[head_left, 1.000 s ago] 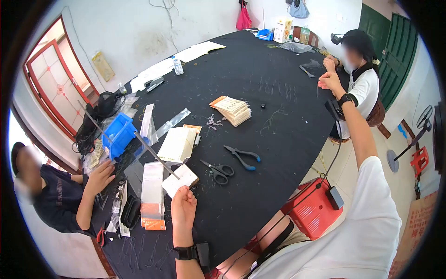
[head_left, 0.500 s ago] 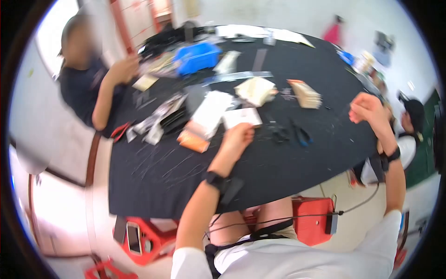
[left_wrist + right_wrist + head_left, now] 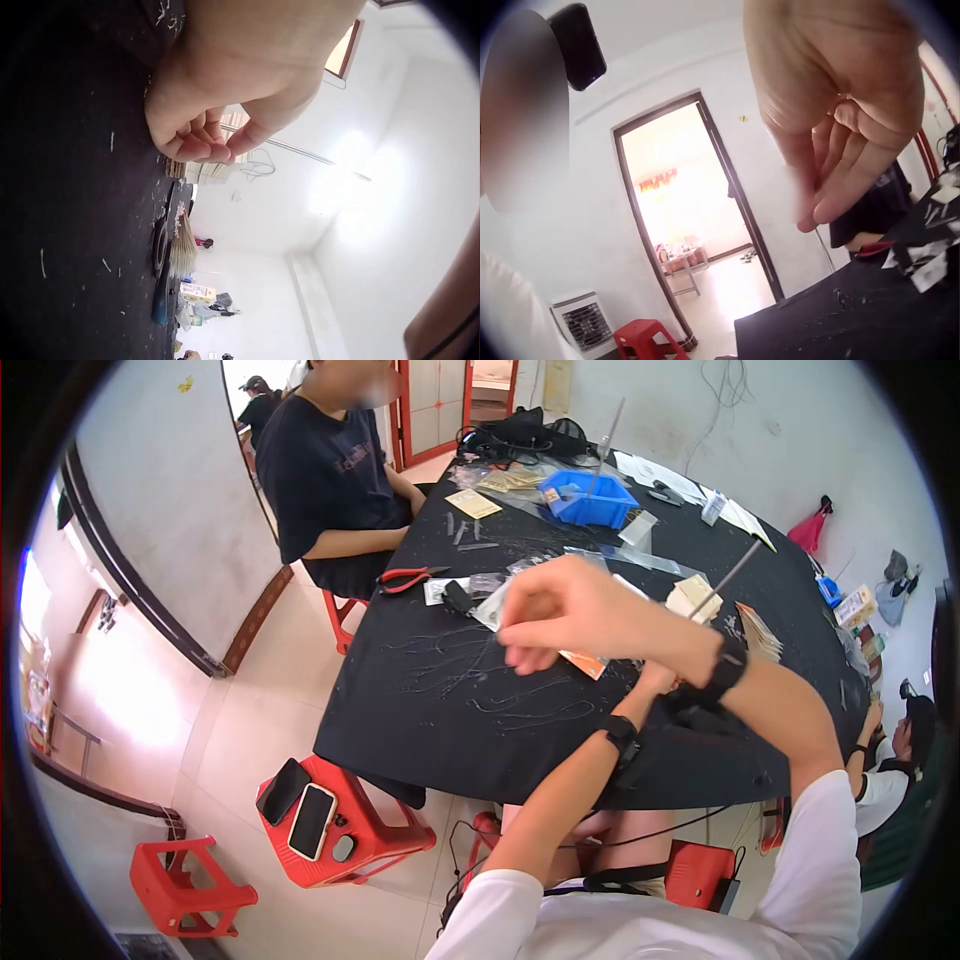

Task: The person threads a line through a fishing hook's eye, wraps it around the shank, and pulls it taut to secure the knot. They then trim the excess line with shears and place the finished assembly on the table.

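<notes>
My right hand [image 3: 590, 615] is raised over the table's left side, crossing above my left forearm. Its thumb and fingertips pinch a thin thread [image 3: 825, 249], which shows below them in the right wrist view. My left hand [image 3: 232, 82] is low over the tabletop with thumb and fingertips together, close to the lower part of a metal rod [image 3: 315, 156]. I cannot tell what those fingertips pinch. The brown edge of a block [image 3: 176, 168] shows just beyond them. In the head view, my right wrist partly hides the left hand, and the rod [image 3: 725, 580] slants upward behind.
Loose threads [image 3: 450, 660] lie across the black tabletop, near red-handled pliers [image 3: 405, 578]. Farther back are a blue bin [image 3: 590, 505] and a stack of cards [image 3: 692, 598]. A person [image 3: 330, 480] sits at the left. Phones lie on a red stool [image 3: 370, 840] beside the table.
The head view has turned left. My right arm has swung from the far right across my body to the left. The left hand stays by the block and rod.
</notes>
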A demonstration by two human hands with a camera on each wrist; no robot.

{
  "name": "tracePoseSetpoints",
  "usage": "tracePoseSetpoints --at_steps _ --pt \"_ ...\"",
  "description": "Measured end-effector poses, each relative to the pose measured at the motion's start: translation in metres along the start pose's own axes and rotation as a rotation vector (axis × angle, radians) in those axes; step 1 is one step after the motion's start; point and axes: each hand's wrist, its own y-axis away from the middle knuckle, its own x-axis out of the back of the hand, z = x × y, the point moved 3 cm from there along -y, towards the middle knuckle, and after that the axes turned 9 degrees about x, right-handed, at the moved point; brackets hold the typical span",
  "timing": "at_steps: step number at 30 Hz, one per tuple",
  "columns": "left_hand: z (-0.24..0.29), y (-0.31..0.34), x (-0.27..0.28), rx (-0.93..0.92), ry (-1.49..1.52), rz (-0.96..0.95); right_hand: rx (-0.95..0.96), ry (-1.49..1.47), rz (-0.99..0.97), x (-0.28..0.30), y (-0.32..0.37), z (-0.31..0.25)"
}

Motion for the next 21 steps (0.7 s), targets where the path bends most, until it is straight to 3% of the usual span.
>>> tracePoseSetpoints --at_steps 3,8,16,21 --pt "-0.027 0.039 0.048 -0.036 0.004 -0.029 0.041 -0.030 -0.077 -0.037 -0.051 0.012" --pt "-0.036 0.029 0.043 -0.050 0.028 -0.098 -0.023 -0.060 -0.155 -0.060 -0.076 0.035" --pt "-0.031 -0.008 0.024 -0.013 0.058 -0.261 -0.367 0.054 -0.125 -0.008 -0.022 0.119" --pt "-0.030 -0.023 0.020 0.029 0.057 -0.362 -0.382 0.224 -0.067 0.009 -0.006 0.136"
